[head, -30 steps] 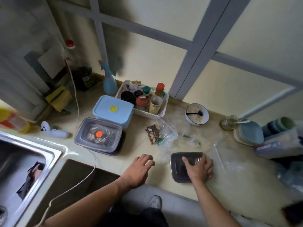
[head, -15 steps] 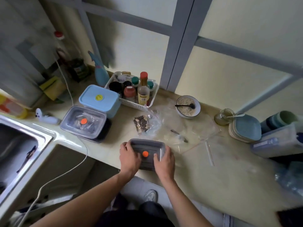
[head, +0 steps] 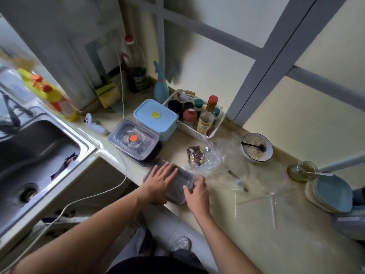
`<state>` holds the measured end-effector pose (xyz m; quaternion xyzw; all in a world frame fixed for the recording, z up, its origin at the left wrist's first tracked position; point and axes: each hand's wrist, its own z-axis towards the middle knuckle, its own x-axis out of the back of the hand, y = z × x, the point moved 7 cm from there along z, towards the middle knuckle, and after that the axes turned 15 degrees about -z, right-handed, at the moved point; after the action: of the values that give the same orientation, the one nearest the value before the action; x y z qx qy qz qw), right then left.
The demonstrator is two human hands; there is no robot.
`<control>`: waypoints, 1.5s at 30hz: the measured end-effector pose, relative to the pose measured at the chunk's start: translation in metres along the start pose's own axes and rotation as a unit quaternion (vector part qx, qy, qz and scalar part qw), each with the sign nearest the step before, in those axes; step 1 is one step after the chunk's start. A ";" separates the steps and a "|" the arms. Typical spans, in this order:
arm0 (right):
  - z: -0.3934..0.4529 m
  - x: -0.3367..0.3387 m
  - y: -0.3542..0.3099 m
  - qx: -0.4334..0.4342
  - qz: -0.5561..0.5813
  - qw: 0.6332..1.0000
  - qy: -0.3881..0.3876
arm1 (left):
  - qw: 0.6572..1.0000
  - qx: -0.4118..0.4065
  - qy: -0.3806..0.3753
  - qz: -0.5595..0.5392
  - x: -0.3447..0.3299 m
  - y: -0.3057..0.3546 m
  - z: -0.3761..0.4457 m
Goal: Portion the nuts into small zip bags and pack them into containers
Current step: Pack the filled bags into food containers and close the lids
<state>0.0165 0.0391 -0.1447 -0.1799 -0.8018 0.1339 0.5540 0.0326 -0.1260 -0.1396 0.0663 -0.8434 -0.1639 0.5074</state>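
1. Your left hand [head: 161, 181] lies flat on the lid of the grey container [head: 178, 185] at the near edge of the counter [head: 256, 224] — the fingers are straight and spread, pointing to the far side.
2. Your right hand [head: 197, 191] is at the right end of the same container; its fingers curl around the rim and the lid corner there, so it holds the container.
3. The container's lid is partly covered by your hands, and I cannot tell what is inside.
4. Just behind the container, a clear zip bag with nuts [head: 195, 155] lies on the counter, and its open plastic spreads to the right.
5. More clear empty zip bags [head: 262, 186] lie flat to the right of your hands, and a small dark utensil [head: 237, 179] lies on them.
6. To the far left of your hands there is a second grey container with an orange dot on its lid [head: 134, 140] — it touches the blue container [head: 156, 118] behind it.
7. A white basket with bottles [head: 197, 117] stands behind the bag of nuts.
8. A bowl with a black spoon [head: 256, 149] stands on the far right, and a stack of blue plates [head: 329, 192] is at the right edge.
9. The steel sink [head: 39, 155] is on the left side.
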 end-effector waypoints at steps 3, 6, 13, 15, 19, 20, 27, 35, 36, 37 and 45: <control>0.014 0.001 -0.010 -0.014 -0.023 1.000 -0.011 | 0.998 -0.016 -0.053 0.043 0.006 0.005 0.001; 0.022 0.002 -0.019 -0.023 -0.058 0.998 -0.025 | 0.996 -0.019 -0.052 0.073 0.013 0.000 0.010; 0.021 0.009 -0.034 -0.087 -0.168 0.982 0.009 | 0.987 -0.047 -0.079 0.132 0.017 -0.003 0.029; 0.023 0.009 -0.036 -0.100 -0.182 0.978 0.006 | 0.984 -0.059 -0.081 0.144 0.014 -0.008 0.033; 0.026 0.009 -0.036 -0.140 -0.168 0.976 -0.022 | 0.977 -0.101 -0.088 0.163 0.015 -0.007 0.035; 0.027 0.009 -0.036 -0.152 -0.156 0.976 -0.030 | 0.975 -0.109 -0.093 0.167 0.015 -0.007 0.035; 0.024 0.014 -0.041 -0.207 -0.124 0.967 -0.078 | 0.976 -0.142 -0.084 0.144 0.022 -0.013 0.026; 0.025 0.023 -0.027 -0.164 -0.042 0.963 -0.211 | 0.978 -0.192 0.032 0.072 0.029 -0.019 0.006; 0.026 0.027 -0.026 -0.156 -0.005 0.965 -0.212 | 0.976 -0.200 0.051 0.063 0.032 -0.019 0.004; 0.030 0.034 -0.026 -0.156 0.030 0.970 -0.185 | 0.975 -0.204 0.070 0.058 0.035 -0.018 0.003; 0.079 0.103 -0.014 -0.133 -0.006 0.973 0.189 | 0.985 -0.135 0.108 -0.019 0.053 -0.023 0.010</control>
<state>-0.0921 0.0707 -0.0801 -0.2693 -0.6944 -0.0134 0.6672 -0.0027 -0.1604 -0.1073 0.0304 -0.7522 -0.2778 0.5968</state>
